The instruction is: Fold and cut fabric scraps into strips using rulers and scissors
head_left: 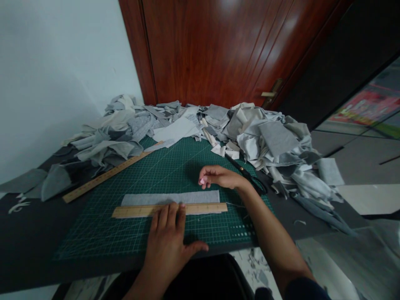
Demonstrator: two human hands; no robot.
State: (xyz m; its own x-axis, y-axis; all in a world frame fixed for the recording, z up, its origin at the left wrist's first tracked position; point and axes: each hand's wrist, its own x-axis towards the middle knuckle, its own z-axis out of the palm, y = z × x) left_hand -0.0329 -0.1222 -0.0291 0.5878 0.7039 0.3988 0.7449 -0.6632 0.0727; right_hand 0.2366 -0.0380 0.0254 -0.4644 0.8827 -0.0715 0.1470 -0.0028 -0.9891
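My left hand (168, 239) lies flat with its fingertips pressing on a wooden ruler (204, 208) and its thumb spread to the right. Under the ruler is a strip of light grey fabric (175, 198), whose upper part shows above the ruler's edge. My right hand (218, 176) hovers over the cutting mat, above the strip's right end. Its fingers are curled and pinch a small pink piece of chalk (203, 181). Beside the right wrist lies a pair of black scissors (246, 173), partly hidden by the forearm.
A green gridded cutting mat (175, 166) covers the middle of the dark table (28, 246). Heaps of grey and cream fabric scraps (278, 143) line its back and both sides. A second wooden ruler (109, 173) slants at the left. Behind stands a reddish-brown door (212, 50).
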